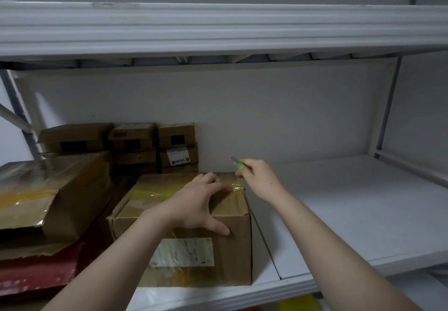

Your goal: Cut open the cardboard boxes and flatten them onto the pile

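A brown cardboard box (232,245), sealed with shiny tape and bearing a white label on its front, stands on the white shelf (351,213). My left hand (201,204) lies spread over its top front edge, thumb down the front face, holding nothing. My right hand (259,177) hovers at the box's far right corner, closed around a box cutter (238,164) with a green slider. Its blade points up and left, just above the taped top.
A larger taped box (48,194) sits at the left on red flattened cardboard (36,274). Several small boxes (135,143) are stacked against the back wall. An upper shelf (218,27) hangs overhead. A metal upright (388,107) stands at the right.
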